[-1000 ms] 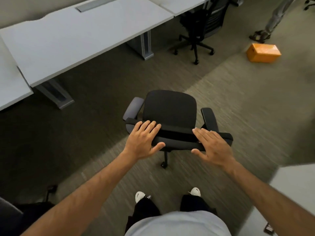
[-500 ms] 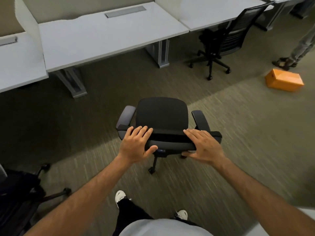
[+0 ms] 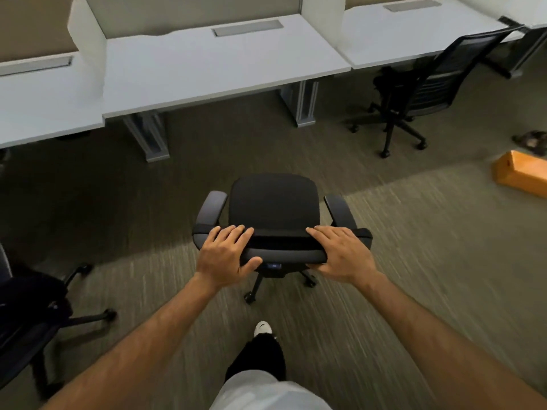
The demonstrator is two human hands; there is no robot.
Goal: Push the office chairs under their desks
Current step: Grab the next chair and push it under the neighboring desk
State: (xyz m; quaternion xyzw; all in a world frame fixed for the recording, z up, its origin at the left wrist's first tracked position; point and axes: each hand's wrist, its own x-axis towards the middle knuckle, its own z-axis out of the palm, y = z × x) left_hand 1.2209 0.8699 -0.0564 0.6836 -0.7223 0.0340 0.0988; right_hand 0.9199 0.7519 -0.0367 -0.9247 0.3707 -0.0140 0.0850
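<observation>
A black office chair (image 3: 273,202) with two armrests stands on the carpet in front of me, its seat facing a white desk (image 3: 207,63). My left hand (image 3: 226,253) grips the left end of the chair's backrest top, thumb under the rim. At the right end of the backrest, my right hand (image 3: 343,251) holds on the same way. The chair is apart from the desk, a strip of carpet between them.
A second black chair (image 3: 426,84) stands half under the desk on the right. A third chair (image 3: 29,309) sits at the left edge. An orange box (image 3: 521,173) lies on the floor at the right, with a person's sandalled foot (image 3: 531,139) behind it. Grey desk legs (image 3: 302,103) flank the gap.
I have walked forward and turned left with the chair, which now faces the middle desk squarely and is closer to it. Both hands have wrapped more firmly over the backrest.
</observation>
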